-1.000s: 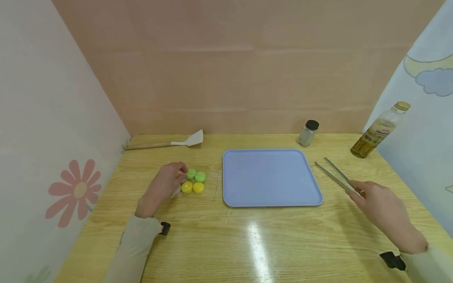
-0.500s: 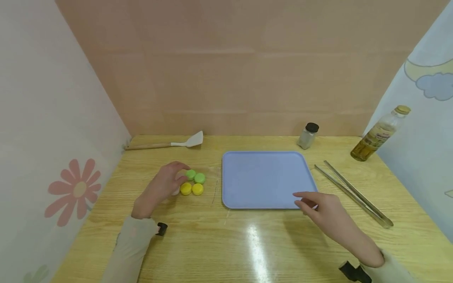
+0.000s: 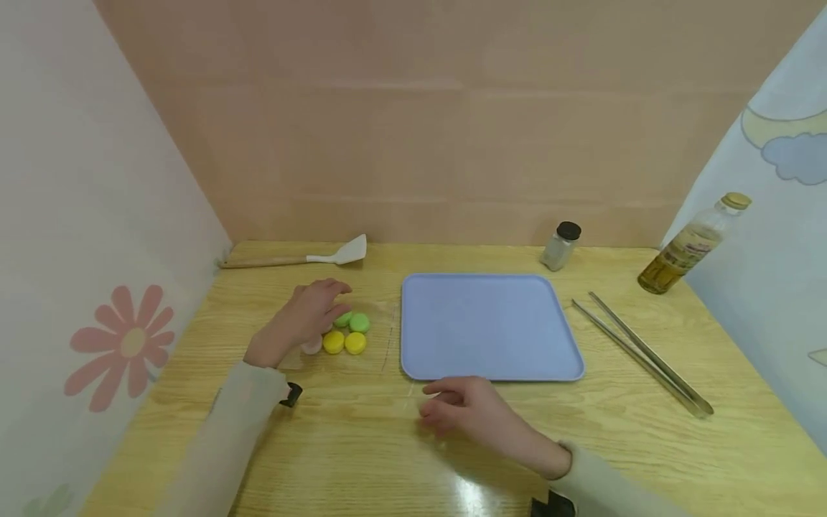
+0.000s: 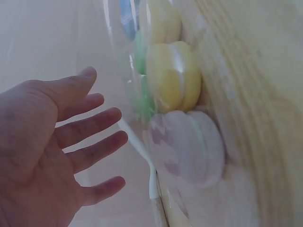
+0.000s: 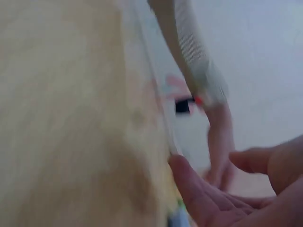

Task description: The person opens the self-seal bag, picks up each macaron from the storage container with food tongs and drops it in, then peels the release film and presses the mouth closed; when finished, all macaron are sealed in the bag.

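Observation:
Several macarons in clear plastic packaging lie on the table left of the tray: a yellow macaron (image 3: 355,343), a green macaron (image 3: 359,323) and a pale pinkish macaron (image 3: 312,346). My left hand (image 3: 298,319) hovers over the packaging's left side, hiding part of it. In the left wrist view its fingers (image 4: 97,151) are spread and hold nothing, beside the wrapped pale macaron (image 4: 189,146). My right hand (image 3: 474,416) is just in front of the lavender tray (image 3: 491,327), its fingers loosely bent around nothing. Metal tongs (image 3: 646,359) lie right of the tray.
A spatula (image 3: 291,260) with a wooden handle lies at the back left. Behind the tray's right end stands a black-lidded jar (image 3: 559,248). Farther right is an oil bottle (image 3: 688,248). Walls (image 3: 413,165) border the table (image 3: 362,445) at the back and sides.
My right hand has let go of the tongs, leaving them on the table, and moved left past the tray's front edge. My left hand has lifted and opened slightly over the macarons.

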The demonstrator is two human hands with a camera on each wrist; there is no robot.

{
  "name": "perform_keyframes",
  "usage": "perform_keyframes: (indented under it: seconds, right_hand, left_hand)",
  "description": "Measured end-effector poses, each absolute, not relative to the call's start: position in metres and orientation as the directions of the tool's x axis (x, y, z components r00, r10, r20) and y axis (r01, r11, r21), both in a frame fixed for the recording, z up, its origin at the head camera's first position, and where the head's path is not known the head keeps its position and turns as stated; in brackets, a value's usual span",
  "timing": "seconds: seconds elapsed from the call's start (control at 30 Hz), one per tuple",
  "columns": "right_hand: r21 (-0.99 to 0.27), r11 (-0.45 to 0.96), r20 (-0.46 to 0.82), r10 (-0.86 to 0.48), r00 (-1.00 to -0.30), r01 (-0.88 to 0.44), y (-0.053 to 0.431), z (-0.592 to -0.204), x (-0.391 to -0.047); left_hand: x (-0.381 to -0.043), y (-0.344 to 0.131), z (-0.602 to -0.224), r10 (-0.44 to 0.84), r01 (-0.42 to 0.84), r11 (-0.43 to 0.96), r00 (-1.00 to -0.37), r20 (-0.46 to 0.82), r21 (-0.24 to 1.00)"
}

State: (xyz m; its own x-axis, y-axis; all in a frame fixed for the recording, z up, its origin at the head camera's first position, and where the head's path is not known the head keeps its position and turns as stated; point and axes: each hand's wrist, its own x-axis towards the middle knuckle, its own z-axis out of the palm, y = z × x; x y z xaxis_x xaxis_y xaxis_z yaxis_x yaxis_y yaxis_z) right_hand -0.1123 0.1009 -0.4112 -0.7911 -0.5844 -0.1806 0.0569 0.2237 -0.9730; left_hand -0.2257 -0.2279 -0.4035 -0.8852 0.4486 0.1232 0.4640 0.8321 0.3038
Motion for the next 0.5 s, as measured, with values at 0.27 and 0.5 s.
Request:
perform_keyframes:
  seconds: [0.27,0.5]
  right_hand:
    - [-0.877,-0.147,-0.311,-0.554,-0.772,0.458,0.039,-0.423,-0.107]
    - [-0.764,-0.361,-0.373,-0.428,-0.823,0.534,0.001,-0.434,-0.102]
  left_hand:
    - [-0.248,-0.214,-0.407,0.462,0.438,0.834,-0.887,0.007,0.336]
    - [-0.258,-0.208,-0.415,0.484,0.416,0.798,-0.873,-0.054,0.436]
